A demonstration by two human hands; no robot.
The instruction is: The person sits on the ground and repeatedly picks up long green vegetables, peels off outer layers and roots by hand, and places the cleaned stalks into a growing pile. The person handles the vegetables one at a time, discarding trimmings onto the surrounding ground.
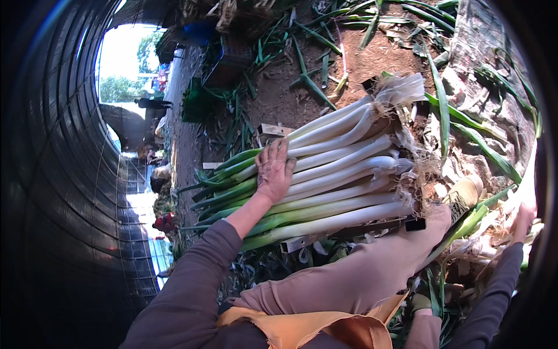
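Large leeks or long onions (340, 174) lie side by side across a metal frame (301, 242), their white stalks and roots to the right and green tops to the left. My left hand (274, 170) rests flat, palm down, across the middle of the stalks, thumb apart from the fingers. At the far right edge, my right hand (524, 216) is at a pale stalk (528, 183) beside a loose pile of leeks (484, 248); its fingers are mostly hidden, so its grip is unclear.
Cut green leaves (314, 87) litter the soil. A green crate (196, 102) stands at upper left, a crumpled sheet (475, 56) at upper right. My shoe (464, 194) is beside the roots. Distant people (165, 222) are at left, under a ribbed tunnel cover (56, 152).
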